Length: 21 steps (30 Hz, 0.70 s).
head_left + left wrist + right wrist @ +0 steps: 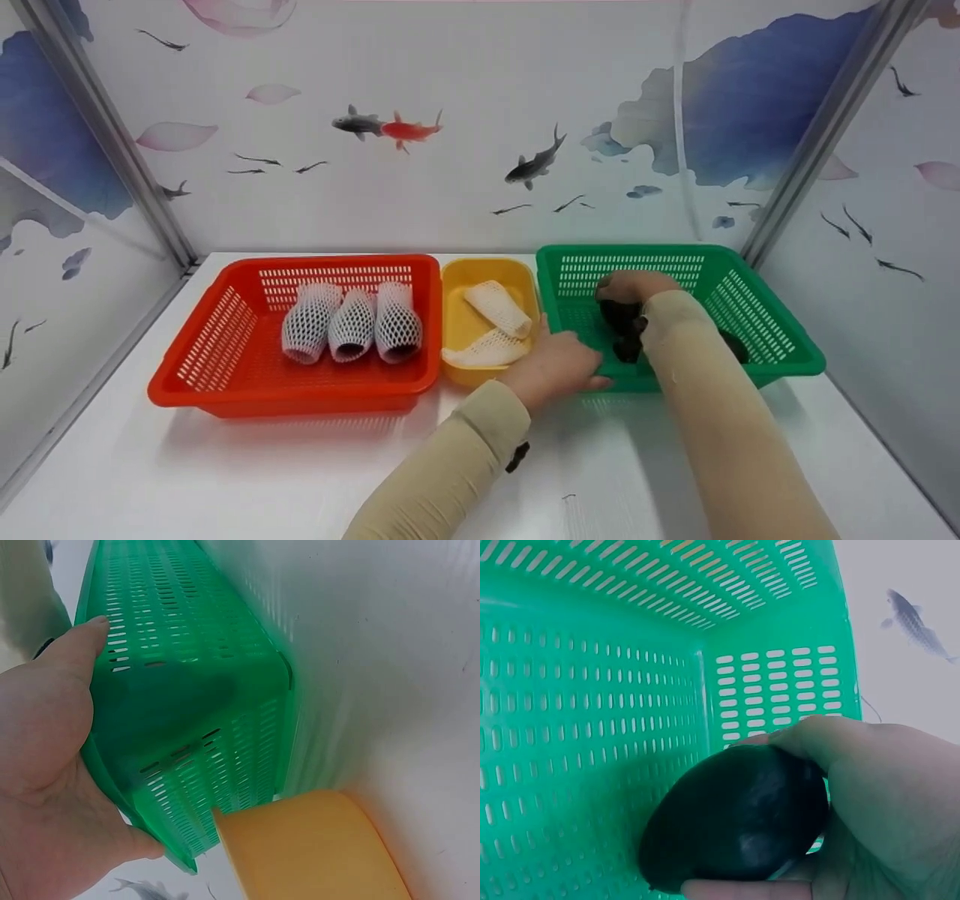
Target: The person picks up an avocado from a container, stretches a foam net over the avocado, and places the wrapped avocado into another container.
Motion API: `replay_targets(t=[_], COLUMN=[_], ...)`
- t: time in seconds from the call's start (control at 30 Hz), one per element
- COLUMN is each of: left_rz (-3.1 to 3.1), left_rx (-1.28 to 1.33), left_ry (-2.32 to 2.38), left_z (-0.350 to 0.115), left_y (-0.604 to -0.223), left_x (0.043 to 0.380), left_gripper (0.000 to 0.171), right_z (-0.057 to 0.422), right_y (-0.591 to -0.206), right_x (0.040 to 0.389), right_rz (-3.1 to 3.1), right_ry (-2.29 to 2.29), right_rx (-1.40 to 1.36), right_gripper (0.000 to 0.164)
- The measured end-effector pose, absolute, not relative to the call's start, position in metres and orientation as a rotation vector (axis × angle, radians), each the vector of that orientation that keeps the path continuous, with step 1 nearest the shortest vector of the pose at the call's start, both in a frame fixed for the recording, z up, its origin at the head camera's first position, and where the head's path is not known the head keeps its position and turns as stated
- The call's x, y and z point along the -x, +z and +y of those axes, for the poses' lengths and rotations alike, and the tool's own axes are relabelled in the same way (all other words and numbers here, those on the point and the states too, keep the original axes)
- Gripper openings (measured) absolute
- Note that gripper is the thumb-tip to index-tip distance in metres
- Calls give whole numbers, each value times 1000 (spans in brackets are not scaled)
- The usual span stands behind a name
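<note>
My right hand [637, 285] reaches down into the green basket [784, 367] and grips a dark, glossy eggplant [735, 817]. In the right wrist view, thumb and fingers lie around its near end, and its far end points down to the left. Another dark eggplant [733, 346] lies farther right, partly behind the sleeve. My left hand [559, 367] rests on the front left corner of the same basket. In the left wrist view its palm is against the rim, thumb and a finger spread along two sides.
Left of the green basket stands a yellow bin [457, 319] with white foam net sleeves [499, 307]. Farther left, a red basket [240, 375] holds three net-covered dark things [351, 326]. A printed wall [465, 202] rises behind the white table [315, 465].
</note>
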<state>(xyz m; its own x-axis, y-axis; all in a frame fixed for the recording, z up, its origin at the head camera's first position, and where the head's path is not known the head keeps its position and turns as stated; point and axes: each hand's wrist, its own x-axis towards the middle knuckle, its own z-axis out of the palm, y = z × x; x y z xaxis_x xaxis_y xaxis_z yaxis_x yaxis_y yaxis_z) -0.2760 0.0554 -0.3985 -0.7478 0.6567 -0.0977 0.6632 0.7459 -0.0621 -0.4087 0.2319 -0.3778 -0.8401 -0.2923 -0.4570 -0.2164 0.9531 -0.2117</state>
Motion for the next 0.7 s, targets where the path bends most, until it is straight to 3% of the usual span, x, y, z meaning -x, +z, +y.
replay_targets(t=[0.17, 0.27, 0.47, 0.7], left_rz=[2870, 2871, 2886, 2822], left_rx=[-1068, -1076, -1077, -1115], left_ry=[-150, -150, -122, -140], left_z=[61, 62, 57, 50], left_y=[-398, -398, -396, -392], left_x=[275, 275, 275, 274], left_gripper=[44, 43, 43, 45], right_z=[239, 240, 235, 231], right_y=[-366, -358, -347, -343], right_x=[396, 391, 392, 389], right_rz=[2609, 2598, 2591, 2586], right_ry=[-341, -403, -526, -571], right_rx=[236, 219, 372, 480], right_gripper=[41, 46, 42, 54])
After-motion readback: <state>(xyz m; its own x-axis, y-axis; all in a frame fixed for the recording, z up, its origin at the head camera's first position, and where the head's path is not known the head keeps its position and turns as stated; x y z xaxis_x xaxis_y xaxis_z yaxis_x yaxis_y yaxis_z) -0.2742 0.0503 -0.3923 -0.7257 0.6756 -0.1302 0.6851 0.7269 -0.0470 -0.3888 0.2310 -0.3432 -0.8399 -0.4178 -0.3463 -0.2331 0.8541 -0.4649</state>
